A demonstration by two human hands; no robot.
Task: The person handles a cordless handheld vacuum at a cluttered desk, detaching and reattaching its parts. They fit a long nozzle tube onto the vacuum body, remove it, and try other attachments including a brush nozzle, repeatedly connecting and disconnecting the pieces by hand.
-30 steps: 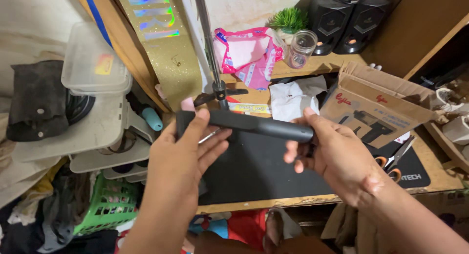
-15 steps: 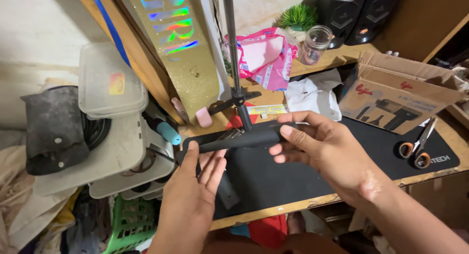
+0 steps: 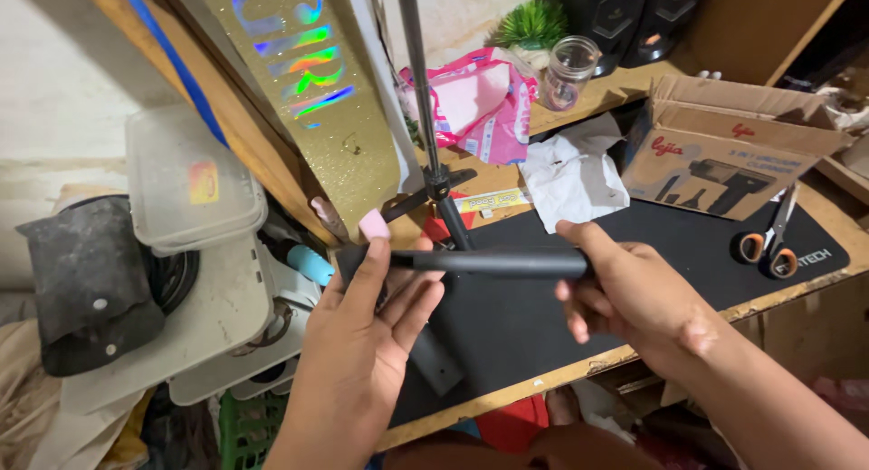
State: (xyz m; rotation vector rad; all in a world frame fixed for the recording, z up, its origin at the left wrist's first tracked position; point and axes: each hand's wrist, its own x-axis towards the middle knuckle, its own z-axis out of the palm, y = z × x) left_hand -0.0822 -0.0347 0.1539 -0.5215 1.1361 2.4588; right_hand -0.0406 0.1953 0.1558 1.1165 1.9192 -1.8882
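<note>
the person holds a slim black rod (image 3: pixel 493 263) level above the black desk mat (image 3: pixel 688 253), one hand at each end. the right hand (image 3: pixel 634 298) is clenched around the rod's thicker end, fingers curled under and thumb lying along the top. the left hand (image 3: pixel 367 343) is flat and open, fingers spread, its palm cupping the rod's other end, where a wider dark piece sits against the fingers; it supports more than it grasps. judged from this, the step in hand is turning or checking the rod, and a next move would call for a firm hold by the right hand while the left fingers work the end piece.

the rod looks smooth, matte and round. just beyond the grip stands a thin metal pole on a small tripod base (image 3: pixel 434 185). a crumpled white paper (image 3: pixel 575 176) lies farther out, and a cardboard box (image 3: pixel 724 158) with orange-handled scissors (image 3: pixel 769 244) sits past the right hand. out beyond the left hand are stacked translucent plastic tubs (image 3: pixel 190 185), scuffed and dull.
</note>
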